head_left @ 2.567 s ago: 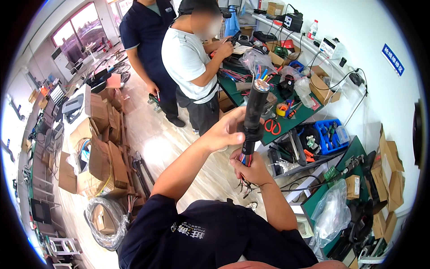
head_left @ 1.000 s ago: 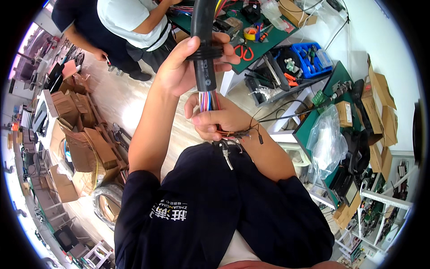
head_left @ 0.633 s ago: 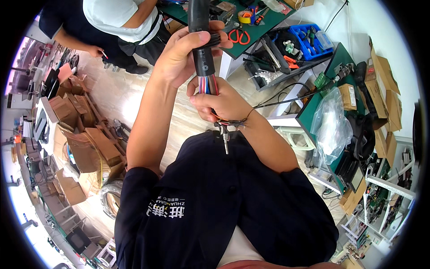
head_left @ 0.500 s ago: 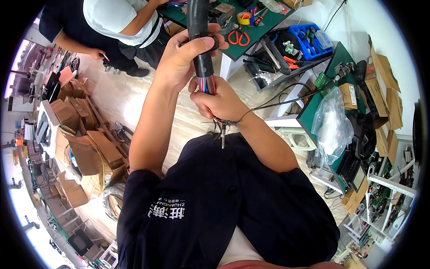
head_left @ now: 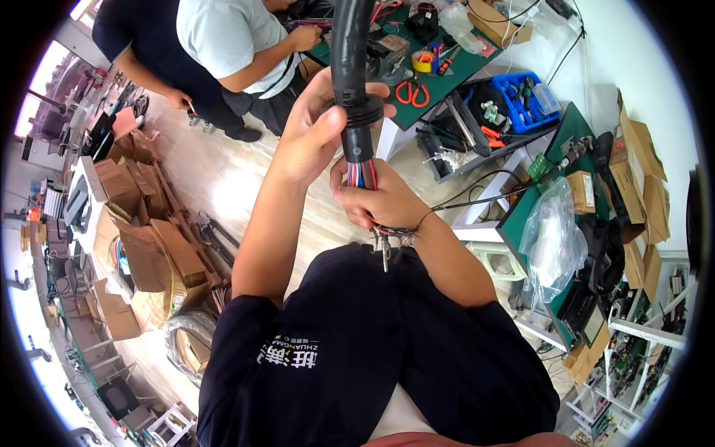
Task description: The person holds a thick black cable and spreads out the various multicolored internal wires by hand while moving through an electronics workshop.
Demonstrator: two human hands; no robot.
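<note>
A thick black cable [head_left: 348,52] runs down from the top of the view. Near its lower end sits a ribbed black collar [head_left: 363,112], with a short black sleeve below it. My left hand [head_left: 307,138] is closed around the cable at the collar, thumb along the near left side, fingertips showing past the right edge. Out of the sleeve comes a bundle of coloured wires [head_left: 360,176]. My right hand [head_left: 387,195] grips this bundle just below the sleeve. Thin dark wires and metal ends [head_left: 386,257] hang beneath my right hand, close to my shirt.
Two people stand at far left; one person's hand [head_left: 305,37] is at the green table [head_left: 447,93]. Red-handled scissors [head_left: 412,94] and tape lie there. A blue tool tray [head_left: 525,104] stands right. Cardboard boxes [head_left: 160,257] fill the left; a plastic bag [head_left: 553,238] lies on the right bench.
My left thumb has shifted off the collar's front to the cable's left side. Both hands and the cable sit lower and farther right in view. A co-worker's arm now reaches to the table.
</note>
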